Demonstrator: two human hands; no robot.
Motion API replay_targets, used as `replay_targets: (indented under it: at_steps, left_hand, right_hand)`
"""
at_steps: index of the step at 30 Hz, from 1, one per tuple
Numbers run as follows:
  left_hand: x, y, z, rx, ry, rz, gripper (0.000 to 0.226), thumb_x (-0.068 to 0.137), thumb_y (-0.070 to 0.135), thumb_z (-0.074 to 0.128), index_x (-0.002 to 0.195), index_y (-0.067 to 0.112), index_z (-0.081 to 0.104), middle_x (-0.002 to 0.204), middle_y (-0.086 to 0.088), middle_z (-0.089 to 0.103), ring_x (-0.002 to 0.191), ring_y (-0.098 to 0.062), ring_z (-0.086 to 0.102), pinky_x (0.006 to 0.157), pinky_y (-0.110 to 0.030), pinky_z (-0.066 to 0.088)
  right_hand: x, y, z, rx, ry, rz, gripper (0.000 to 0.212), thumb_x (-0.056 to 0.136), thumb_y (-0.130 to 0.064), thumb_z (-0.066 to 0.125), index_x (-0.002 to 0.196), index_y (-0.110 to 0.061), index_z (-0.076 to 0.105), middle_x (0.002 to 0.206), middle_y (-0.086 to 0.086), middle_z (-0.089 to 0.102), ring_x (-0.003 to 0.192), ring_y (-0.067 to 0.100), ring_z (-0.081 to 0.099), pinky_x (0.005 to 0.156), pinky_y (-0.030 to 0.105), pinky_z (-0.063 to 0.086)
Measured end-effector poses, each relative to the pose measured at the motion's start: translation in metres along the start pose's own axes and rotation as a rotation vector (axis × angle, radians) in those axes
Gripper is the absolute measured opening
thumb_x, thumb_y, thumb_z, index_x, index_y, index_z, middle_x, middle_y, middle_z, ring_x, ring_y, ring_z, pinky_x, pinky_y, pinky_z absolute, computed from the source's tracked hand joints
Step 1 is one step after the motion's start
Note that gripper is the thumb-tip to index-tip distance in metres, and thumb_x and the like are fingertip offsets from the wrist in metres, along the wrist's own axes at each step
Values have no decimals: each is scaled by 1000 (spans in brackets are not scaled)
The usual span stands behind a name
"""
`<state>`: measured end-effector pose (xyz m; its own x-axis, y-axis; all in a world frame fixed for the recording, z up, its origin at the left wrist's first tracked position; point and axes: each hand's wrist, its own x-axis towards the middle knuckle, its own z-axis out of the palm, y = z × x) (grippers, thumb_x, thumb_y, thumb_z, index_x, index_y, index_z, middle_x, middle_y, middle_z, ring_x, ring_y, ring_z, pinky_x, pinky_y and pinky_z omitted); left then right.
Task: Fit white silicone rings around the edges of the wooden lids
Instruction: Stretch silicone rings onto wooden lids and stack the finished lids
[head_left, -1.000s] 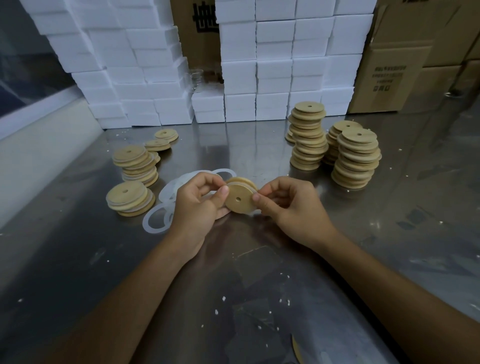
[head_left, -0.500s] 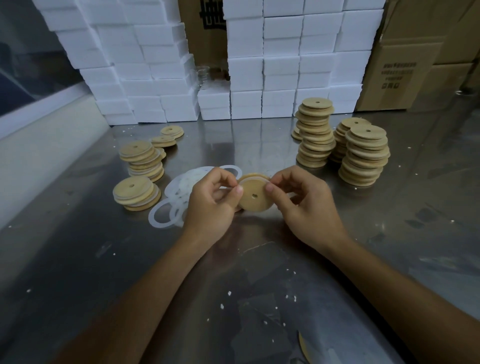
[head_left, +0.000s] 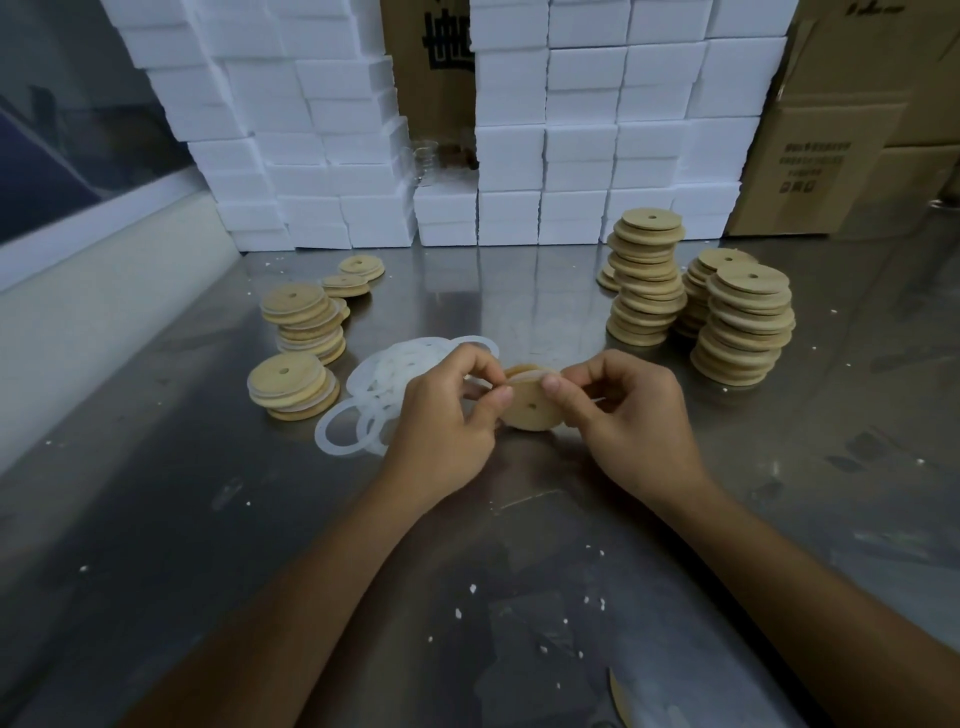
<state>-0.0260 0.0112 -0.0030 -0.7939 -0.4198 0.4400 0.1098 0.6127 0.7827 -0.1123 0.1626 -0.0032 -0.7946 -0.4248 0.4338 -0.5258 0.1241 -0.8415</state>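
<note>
Left hand (head_left: 441, 421): fingers curled, thumb and fingertips pinching the left edge of the wooden lid (head_left: 531, 405) held on edge just above the table
Right hand (head_left: 631, 415): fingers curled, thumb pressing the lid's upper right rim, pinching lid and ring together
Wooden lid: round, pale wood, small hole through the middle, flat face turned toward the camera, between the two hands
White silicone ring (head_left: 524, 375): a thin translucent band along the lid's top edge under both thumbs; how far round it is seated cannot be told
Loose rings (head_left: 363, 410): a heap of white silicone rings lying flat on the table, just left of the left hand
Left stacks (head_left: 298, 338): two short piles of lids with white edges showing between the discs, plus two single lids (head_left: 353, 275) farther back
Right stacks (head_left: 696, 301): three taller leaning piles of bare wooden lids, well right of the hands
Table (head_left: 208, 545): brushed steel, scattered with white crumbs
Foam blocks (head_left: 587, 130): white, stacked in walls along the back edge
Cardboard cartons (head_left: 810, 171): brown, at the back right; one side carries small printed lines and symbols too blurred to read
Centre carton (head_left: 441, 57): between the foam walls, large black character partly hidden, not readable
</note>
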Motion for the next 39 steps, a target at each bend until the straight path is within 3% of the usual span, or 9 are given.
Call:
replay_targets:
  at_steps: [9,15,20,23,26,29,35,37,39]
  left_hand:
    - [4,-4,-3,-13,-5,-105,12,87,12,71,77,14,64,75,-3,70,70,-21,68,75,-47,56]
    - [3,-5,-6,-1,-9,-89,19,86,7,70,75,19,61,78,3,68,72,-13,68,75,-36,59]
    - [2,-3,-6,22,-2,-49,13,86,7,71,83,15,61,86,5,67,78,-11,68,74,-33,59]
    - [6,-1,-8,54,21,-16,18,85,4,70,75,15,60,84,1,61,76,-19,62,72,-34,54]
    - [10,0,-13,-87,55,-150,22,88,2,66,74,17,60,73,-8,63,59,-19,61,54,-30,55]
    - [15,0,-23,-278,190,-300,19,91,0,62,76,12,62,62,-3,62,48,-9,58,46,-25,54]
    - [26,-10,-47,-322,766,-519,16,90,15,57,78,6,65,51,-3,66,46,-17,66,50,-30,57]
    - [28,-11,-48,-453,834,-590,22,93,16,54,75,5,60,51,-3,64,52,-19,70,53,-30,59]
    - [28,-11,-44,-532,858,-633,25,96,16,49,78,2,58,65,-11,68,57,-22,72,53,-28,58]
  right_hand:
    - [6,4,-5,107,-64,30,14,88,-14,72,84,-2,65,73,11,70,65,28,68,65,44,56]
    - [6,0,-4,88,-127,-15,3,91,-4,67,92,-4,64,83,-3,69,77,17,67,68,50,57]
    - [4,2,-4,91,-130,-34,4,91,-3,66,93,-6,65,84,-2,70,76,19,66,68,48,57]
    - [5,5,-2,70,-121,-33,5,91,-7,68,92,-12,66,84,-5,71,76,12,66,68,38,57]
    - [3,7,-1,26,-118,-23,5,91,-13,68,93,-17,69,88,-11,71,81,6,67,68,21,53]
    - [2,7,-1,-6,-96,8,5,92,-17,68,97,-19,69,91,-12,70,83,5,66,66,15,50]
    - [1,0,-2,-20,-131,55,5,93,-14,66,96,-14,70,91,-8,70,77,18,69,70,39,58]
    - [1,0,-2,-32,-157,68,6,93,-16,66,96,-16,70,91,-9,70,77,19,69,70,44,59]
    - [1,0,-2,-43,-172,83,5,92,-18,66,96,-18,70,92,-9,69,77,19,69,69,47,59]
